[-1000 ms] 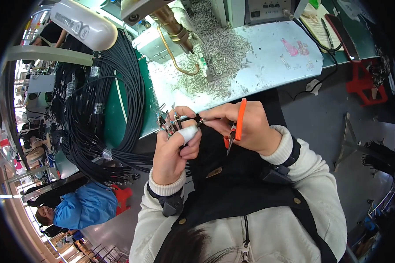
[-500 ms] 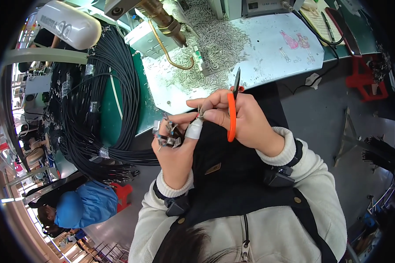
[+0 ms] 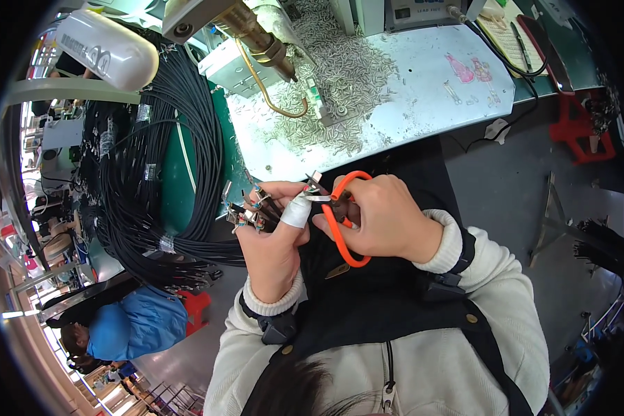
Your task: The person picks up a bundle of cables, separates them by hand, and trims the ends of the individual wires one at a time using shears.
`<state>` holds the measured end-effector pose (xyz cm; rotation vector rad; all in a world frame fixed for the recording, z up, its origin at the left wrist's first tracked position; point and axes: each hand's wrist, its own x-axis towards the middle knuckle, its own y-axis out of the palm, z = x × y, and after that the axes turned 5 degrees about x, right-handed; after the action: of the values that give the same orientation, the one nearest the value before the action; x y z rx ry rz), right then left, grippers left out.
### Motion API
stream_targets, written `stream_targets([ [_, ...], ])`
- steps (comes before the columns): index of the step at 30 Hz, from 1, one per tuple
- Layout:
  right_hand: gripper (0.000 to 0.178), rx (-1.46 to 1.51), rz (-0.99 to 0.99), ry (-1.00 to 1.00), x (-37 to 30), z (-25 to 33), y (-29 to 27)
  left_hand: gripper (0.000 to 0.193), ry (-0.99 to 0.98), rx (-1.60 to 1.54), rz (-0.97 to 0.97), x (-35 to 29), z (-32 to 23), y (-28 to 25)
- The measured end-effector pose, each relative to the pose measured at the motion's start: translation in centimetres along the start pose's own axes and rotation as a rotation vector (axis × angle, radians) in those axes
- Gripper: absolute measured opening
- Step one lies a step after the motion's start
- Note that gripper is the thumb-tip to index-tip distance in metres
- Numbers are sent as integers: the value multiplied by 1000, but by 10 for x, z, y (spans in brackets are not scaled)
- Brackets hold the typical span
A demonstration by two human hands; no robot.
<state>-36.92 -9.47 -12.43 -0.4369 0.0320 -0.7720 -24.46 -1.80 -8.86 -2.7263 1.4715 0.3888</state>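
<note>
The orange-handled steel scissors (image 3: 334, 225) have swung round, blades now at the left fingertips. Just off the near edge of the pale, flat worktop (image 3: 430, 83) strewn with small silvery pieces, the right hand (image 3: 388, 216) grips their handles; the left hand (image 3: 272, 243) curls around metal-tipped black cable ends (image 3: 252, 216). Left of the worktop, coiled black cables (image 3: 204, 166) cover a green table (image 3: 179, 201); grey floor (image 3: 496, 180) stretches beyond its right near edge.

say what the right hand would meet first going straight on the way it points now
Likely the white-wrapped thumb of the left hand, with the orange-handled scissors in the right hand leading; the blades look very near it, though depth and any contact are unclear.
</note>
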Motion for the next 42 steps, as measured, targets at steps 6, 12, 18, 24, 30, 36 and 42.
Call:
stream_targets([
  [6, 24, 77, 41, 67, -2, -14, 10, 12, -20, 13, 9, 7, -1, -2],
  [12, 20, 762, -40, 353, 9, -10, -2, 11, -188, -133, 142, 52, 3, -5],
  [18, 21, 666, -283, 331, 48, -5, -25, 12, -219, -240, 231, 93, 2, 9],
  [24, 23, 579, -211, 306, 82, -17, -31, 12, -231, -130, 215, 99, -4, 10],
  [30, 22, 490, -224, 272, 82, -22, -29, 11, -273, -149, 262, 106, -4, 3],
  [36, 20, 473, -215, 219, 82, -26, -26, 10, -248, -164, 284, 104, -3, 1],
  [42, 20, 433, -269, 178, 82, -28, -23, 11, -236, -160, 297, 105, -3, 2],
])
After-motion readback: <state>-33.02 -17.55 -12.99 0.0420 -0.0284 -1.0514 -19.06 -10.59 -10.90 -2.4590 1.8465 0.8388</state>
